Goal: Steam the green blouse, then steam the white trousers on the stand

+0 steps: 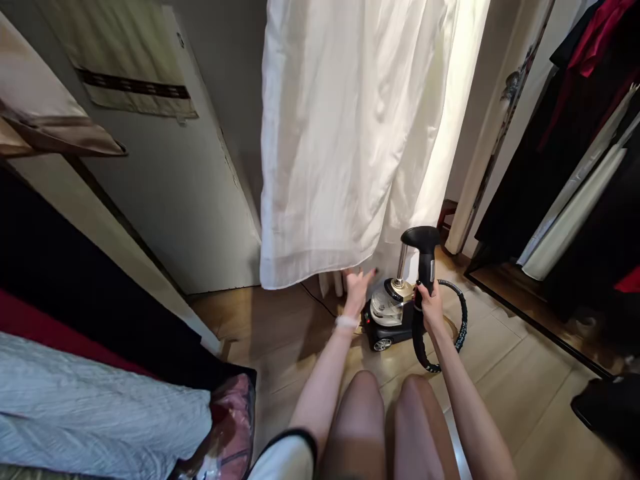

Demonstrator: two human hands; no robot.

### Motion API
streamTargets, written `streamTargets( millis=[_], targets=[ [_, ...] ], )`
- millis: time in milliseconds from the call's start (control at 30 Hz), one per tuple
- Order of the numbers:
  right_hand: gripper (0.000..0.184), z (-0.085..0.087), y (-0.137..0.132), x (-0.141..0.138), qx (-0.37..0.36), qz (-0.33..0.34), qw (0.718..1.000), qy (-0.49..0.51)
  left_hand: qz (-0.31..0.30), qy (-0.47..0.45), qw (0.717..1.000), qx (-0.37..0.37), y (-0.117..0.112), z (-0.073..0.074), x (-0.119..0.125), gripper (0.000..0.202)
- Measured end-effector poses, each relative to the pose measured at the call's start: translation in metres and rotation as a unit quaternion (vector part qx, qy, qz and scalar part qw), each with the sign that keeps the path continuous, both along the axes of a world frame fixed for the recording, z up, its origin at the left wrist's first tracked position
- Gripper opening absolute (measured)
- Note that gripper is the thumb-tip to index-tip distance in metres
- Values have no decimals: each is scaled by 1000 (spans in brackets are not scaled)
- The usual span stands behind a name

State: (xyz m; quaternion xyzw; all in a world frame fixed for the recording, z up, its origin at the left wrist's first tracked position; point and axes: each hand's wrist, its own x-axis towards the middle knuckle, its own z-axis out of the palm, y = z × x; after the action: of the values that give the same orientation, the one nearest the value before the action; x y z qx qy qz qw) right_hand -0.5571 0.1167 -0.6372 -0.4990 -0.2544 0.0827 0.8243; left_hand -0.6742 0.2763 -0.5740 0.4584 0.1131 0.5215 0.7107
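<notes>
The right grip (430, 308) is closed around the black garment steamer head (426, 257), forearm angled up; the left grip (357, 291) reaches forward open, fingers spread, just under the hanging white cloth (345, 147).

Light is glowing through the right side of the hanging white cloth (430, 133), shadow is pooling on the wooden floor (280, 333) beneath it, the door (170, 200) is bowing toward the wide-angle edge, and slight blur is softening my left hand (357, 292)
</notes>
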Motion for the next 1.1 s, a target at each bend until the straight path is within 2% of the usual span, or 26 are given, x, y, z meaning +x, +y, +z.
streamTargets(
  millis=[67,100,167,233,333,433,567,633,700,733,800,867,933,1000,1100],
  targets=[
    [41,-4,-15,3,-1,-18,1000,22,-24,-19,998,-50,-6,2,49,48],
    [42,-4,-22,6,-3,-29,999,28,-14,-38,997,-70,-8,6,66,42],
    [42,1,-38,11,-4,-53,998,35,-20,-62,992,-111,-11,13,87,31],
    [42,12,-52,17,3,-74,997,30,-49,-61,985,-153,-16,17,94,24],
    [43,39,-71,22,6,-104,995,0,-90,-65,978,-176,-35,17,95,21],
    [44,68,-86,22,-13,-149,988,-44,-116,-82,978,-153,-62,8,98,24],
    [45,96,-101,18,-17,-195,977,-82,-111,-30,982,-152,-84,-9,97,26],
    [47,103,-107,16,-3,-206,975,-81,-81,-31,984,-154,-79,-12,91,32],
    [48,107,-112,14,6,-212,974,-75,-17,-53,991,-121,-62,-7,80,48],
    [49,108,-114,13,6,-213,975,-70,30,-61,994,-84,-51,-2,73,58],
    [50,106,-115,12,2,-214,975,-61,139,-60,987,49,-28,10,56,65],
    [50,103,-113,11,-3,-211,976,-50,226,-25,960,165,-10,21,37,41],
    [49,100,-106,9,-4,-201,979,-40,284,1,932,224,-2,29,16,21],
    [47,100,-96,5,-2,-185,982,-37,329,-4,913,243,-2,32,-5,18],
    [44,106,-76,-4,3,-145,988,-48,376,-24,898,229,-8,35,-37,21]
  ],
)
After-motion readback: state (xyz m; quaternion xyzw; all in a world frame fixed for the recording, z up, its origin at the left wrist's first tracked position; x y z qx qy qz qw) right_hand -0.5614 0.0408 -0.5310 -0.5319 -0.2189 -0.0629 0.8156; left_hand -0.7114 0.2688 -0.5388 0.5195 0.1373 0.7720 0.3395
